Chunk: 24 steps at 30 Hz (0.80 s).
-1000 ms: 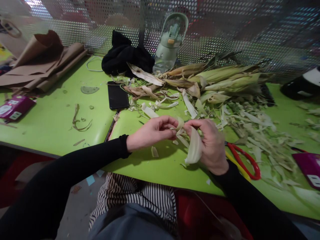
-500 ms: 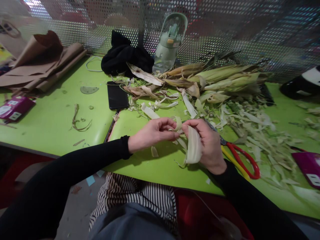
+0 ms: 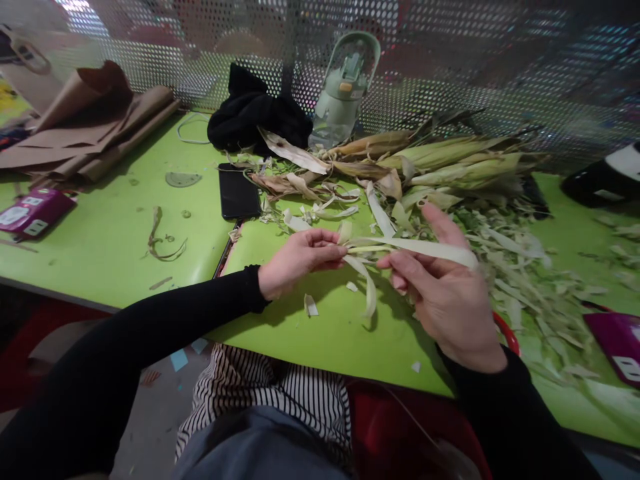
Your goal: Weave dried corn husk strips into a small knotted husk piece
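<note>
My left hand [image 3: 300, 259] pinches the gathered end of several pale corn husk strips [image 3: 367, 250] just above the green table [image 3: 110, 233]. One long strip [image 3: 440, 251] stretches right from that pinch across my right hand [image 3: 440, 293], whose fingers are partly extended, thumb and forefinger holding the strip. A shorter strip [image 3: 369, 293] curls down from the pinch. Whole corn ears in husk [image 3: 450, 163] lie behind the hands. Red-handled scissors [image 3: 503, 333] lie mostly hidden under my right wrist.
Husk scraps [image 3: 510, 267] litter the table's right half. A black phone [image 3: 239, 192], a black cloth [image 3: 255, 117] and a pale green bottle [image 3: 345, 90] stand near the perforated back wall. Brown paper [image 3: 95, 127] and a purple packet [image 3: 30, 212] lie left; another purple packet [image 3: 620, 340] right.
My right hand has swung out to the right and opened up, drawing one husk strip out long and flat. The left hand has stayed pinched in place.
</note>
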{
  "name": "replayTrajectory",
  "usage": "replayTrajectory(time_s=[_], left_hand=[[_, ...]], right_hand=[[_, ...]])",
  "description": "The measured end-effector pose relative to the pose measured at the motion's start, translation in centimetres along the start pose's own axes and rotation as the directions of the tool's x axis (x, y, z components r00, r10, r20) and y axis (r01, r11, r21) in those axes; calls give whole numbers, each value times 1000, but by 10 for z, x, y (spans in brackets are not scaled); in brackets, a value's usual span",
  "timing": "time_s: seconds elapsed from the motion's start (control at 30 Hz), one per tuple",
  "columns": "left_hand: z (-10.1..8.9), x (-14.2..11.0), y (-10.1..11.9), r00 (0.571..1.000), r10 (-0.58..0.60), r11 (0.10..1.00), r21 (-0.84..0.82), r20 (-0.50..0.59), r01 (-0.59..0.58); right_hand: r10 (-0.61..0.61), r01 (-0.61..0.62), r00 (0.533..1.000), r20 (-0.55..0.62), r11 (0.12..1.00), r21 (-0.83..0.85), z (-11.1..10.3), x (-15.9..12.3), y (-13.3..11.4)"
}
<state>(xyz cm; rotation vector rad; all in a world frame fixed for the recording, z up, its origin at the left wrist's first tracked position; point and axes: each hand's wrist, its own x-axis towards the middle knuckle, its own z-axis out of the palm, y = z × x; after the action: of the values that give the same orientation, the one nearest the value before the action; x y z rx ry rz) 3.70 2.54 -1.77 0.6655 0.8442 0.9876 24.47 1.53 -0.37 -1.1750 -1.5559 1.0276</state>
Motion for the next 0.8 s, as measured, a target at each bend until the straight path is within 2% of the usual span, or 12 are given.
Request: replayTrajectory(time_s=[0.1, 0.17, 0.2, 0.23, 0.33, 0.43, 0.53, 0.57, 0.6, 0.67, 0.7, 0.8], left_hand=[[-2, 2, 1, 998, 54, 998, -31, -32, -55], [-3, 4, 0, 997, 71, 997, -14, -39, -71], [-3, 5, 0, 997, 66, 998, 2, -41, -66], [-3, 6, -1, 998, 57, 998, 19, -40, -56], [-1, 5, -2, 999, 29, 998, 64, -18, -27], [4, 1, -2, 1000, -5, 994, 114, 0, 4], [7, -3, 0, 998, -66, 990, 124, 14, 64], [7, -3, 1, 996, -83, 991, 105, 17, 81], [7, -3, 1, 995, -100, 992, 74, 13, 98], [6, -1, 3, 991, -134, 991, 0, -15, 134], [5, 0, 4, 988, -151, 988, -36, -29, 149], [2, 3, 7, 985, -170, 984, -63, -31, 168]], right_hand=[[-9, 13, 1000, 12, 958, -287, -12, -1, -5], [-6, 54, 995, 102, 879, -473, -20, -2, -14], [21, 62, 987, 161, 869, -492, -21, -4, -20], [68, 41, 972, 223, 892, -451, -21, -5, -27], [222, -146, 890, 397, 966, -214, -12, -6, -44], [252, -229, 826, 504, 967, -109, 3, 0, -48], [301, -329, 738, 604, 942, -67, 10, 12, -38], [310, -370, 744, 592, 929, -21, 11, 16, -33], [317, -404, 770, 553, 914, 39, 12, 19, -28], [314, -407, 868, 385, 894, 188, 12, 22, -17], [328, -404, 887, 324, 892, 204, 12, 22, -13], [343, -358, 875, 342, 933, -19, 13, 18, -6]])
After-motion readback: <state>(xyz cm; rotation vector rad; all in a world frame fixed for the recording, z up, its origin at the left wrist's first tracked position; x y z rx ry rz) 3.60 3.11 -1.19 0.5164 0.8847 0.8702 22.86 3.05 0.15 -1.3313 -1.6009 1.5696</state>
